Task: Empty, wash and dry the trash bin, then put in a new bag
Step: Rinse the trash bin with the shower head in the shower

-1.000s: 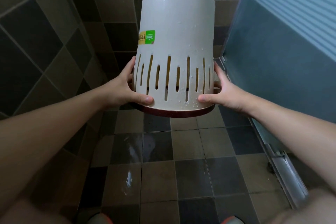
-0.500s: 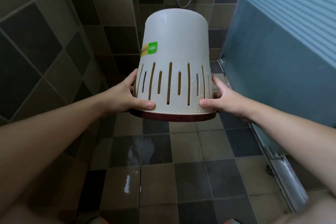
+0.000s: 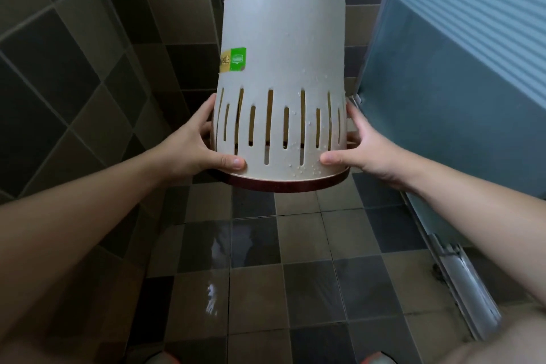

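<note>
White slotted trash bin [image 3: 282, 68], inverted; left hand [image 3: 196, 146] and right hand [image 3: 362, 146] grip its rim, fingers hidden behind.

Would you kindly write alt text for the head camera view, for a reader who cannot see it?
A person holds a wet, cream trash bin upside down over a wet tiled floor, left hand and right hand gripping its slotted sides near the dark red rim. A green and yellow sticker is on its side.
</note>
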